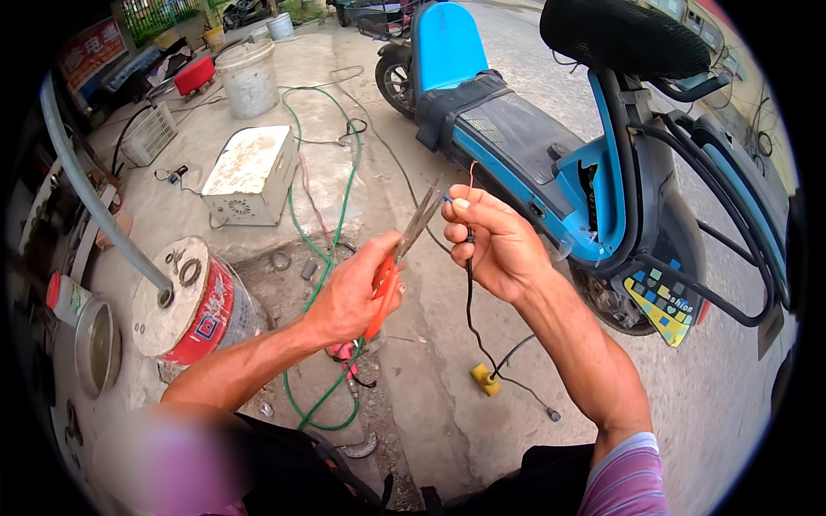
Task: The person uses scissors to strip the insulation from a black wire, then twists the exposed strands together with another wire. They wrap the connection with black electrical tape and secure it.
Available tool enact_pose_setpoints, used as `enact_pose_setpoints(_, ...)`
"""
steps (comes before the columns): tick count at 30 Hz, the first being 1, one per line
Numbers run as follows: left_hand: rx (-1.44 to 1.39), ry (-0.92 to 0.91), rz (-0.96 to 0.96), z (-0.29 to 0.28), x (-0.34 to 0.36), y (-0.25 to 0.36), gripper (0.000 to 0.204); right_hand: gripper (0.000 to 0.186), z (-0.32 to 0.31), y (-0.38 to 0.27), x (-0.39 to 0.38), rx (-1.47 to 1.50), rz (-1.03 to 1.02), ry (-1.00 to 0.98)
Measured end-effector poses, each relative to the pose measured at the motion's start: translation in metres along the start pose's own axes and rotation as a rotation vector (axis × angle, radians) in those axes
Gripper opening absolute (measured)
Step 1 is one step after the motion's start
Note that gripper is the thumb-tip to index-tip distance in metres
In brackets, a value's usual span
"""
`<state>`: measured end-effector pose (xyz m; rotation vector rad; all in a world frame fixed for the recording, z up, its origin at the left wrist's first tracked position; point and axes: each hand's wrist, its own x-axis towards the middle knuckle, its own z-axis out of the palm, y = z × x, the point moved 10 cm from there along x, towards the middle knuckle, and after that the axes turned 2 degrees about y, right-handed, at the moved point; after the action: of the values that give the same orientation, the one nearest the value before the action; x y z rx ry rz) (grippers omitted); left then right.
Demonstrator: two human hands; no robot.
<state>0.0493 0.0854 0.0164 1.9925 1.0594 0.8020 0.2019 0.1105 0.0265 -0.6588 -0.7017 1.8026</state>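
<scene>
My left hand (pixel 348 292) is closed round the orange handles of a pair of scissors (pixel 419 225), their worn metal blades pointing up and away from me. Close to the blade tips, my right hand (pixel 499 236) pinches the end of a black cable (pixel 470 297) between thumb and fingers. A thin reddish wire (pixel 472 173) sticks up from that pinch, and a short bit of blue wire shows at the fingertips. Whether the blades touch the blue wire I cannot tell. Below, the cable hangs down to a yellow connector (pixel 484 379) near the ground, with a small dark plug beside it.
A blue electric scooter (pixel 525 146) stands on the right. To the left are a red-and-white drum (pixel 215 318) with a grey pole on it, a metal box (pixel 249 172) and a whitish bucket (pixel 248 82). A green hose (pixel 354 163) loops across the concrete.
</scene>
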Motion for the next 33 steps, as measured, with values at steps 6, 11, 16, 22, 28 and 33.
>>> enact_pose_setpoints(6,0.124,0.035,0.166,-0.010,0.000,0.015,0.065,0.016,0.008,0.007,0.002,-0.047,-0.006,-0.011)
enact_pose_setpoints(11,0.136,0.042,0.157,-0.007,0.000,0.017,0.062,0.013,0.008,0.008,0.000,-0.085,-0.012,-0.019)
enact_pose_setpoints(16,0.119,0.027,0.149,-0.004,0.000,0.018,0.061,0.010,0.008,0.011,-0.001,-0.109,0.013,0.010)
enact_pose_setpoints(22,0.111,0.007,0.153,-0.002,0.000,0.019,0.059,0.007,0.002,0.014,-0.001,-0.201,0.026,0.064)
enact_pose_setpoints(28,0.136,-0.019,0.123,-0.001,0.000,0.021,0.054,0.006,-0.001,0.014,-0.001,-0.286,0.072,0.039)
enact_pose_setpoints(33,0.135,-0.012,0.122,0.000,-0.001,0.022,0.051,0.012,-0.003,0.016,-0.001,-0.288,0.062,0.079)
